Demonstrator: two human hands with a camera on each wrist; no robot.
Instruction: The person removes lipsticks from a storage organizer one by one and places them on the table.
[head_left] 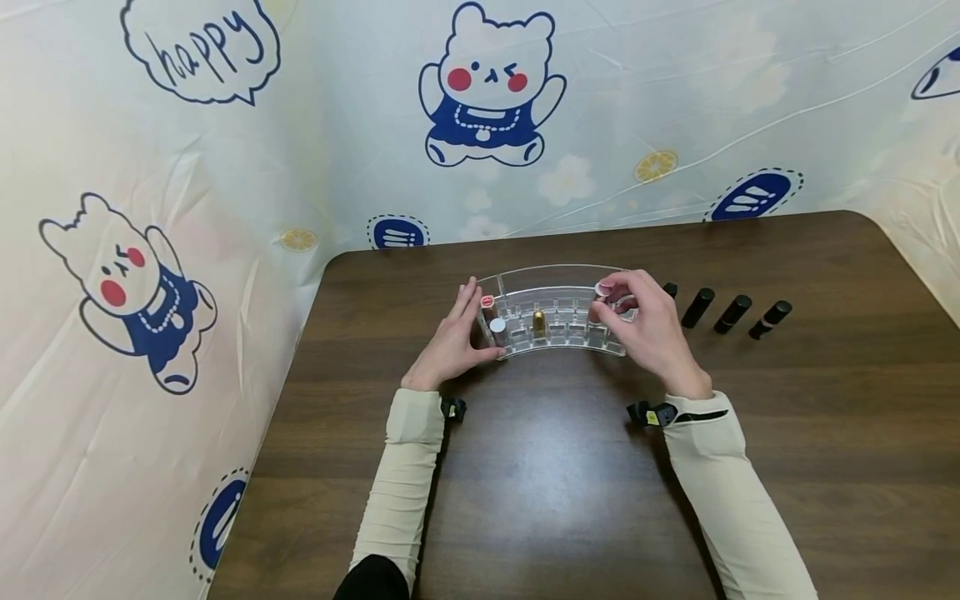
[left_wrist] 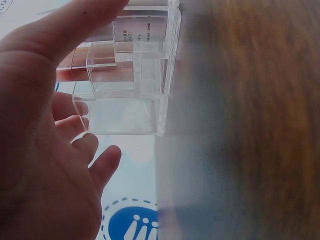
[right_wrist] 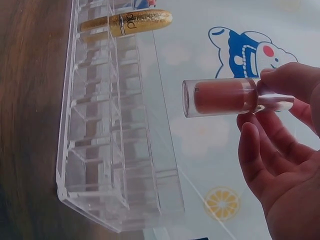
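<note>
My right hand (head_left: 648, 325) pinches a lip gloss tube (right_wrist: 222, 97) by its shiny cap, fingertips and thumb around it. The tube's pinkish body has a clear outer wall and points toward the right part of a clear curved lipstick organizer (head_left: 555, 342), apart from it in the right wrist view. At the organizer's left end my left hand (head_left: 448, 342) holds on, thumb at the front corner and fingers along the side. Beside that hand a red-topped tube (head_left: 488, 305) and a white-capped tube (head_left: 498, 331) stand in slots. A gold lipstick (head_left: 539, 323) stands upright nearer the middle.
Several black tubes lie on the wooden table right of the organizer, among them one beside my right hand (head_left: 698, 307) and the farthest black tube (head_left: 770, 319). A printed cloth (head_left: 345, 125) hangs behind and to the left, along the table's edges.
</note>
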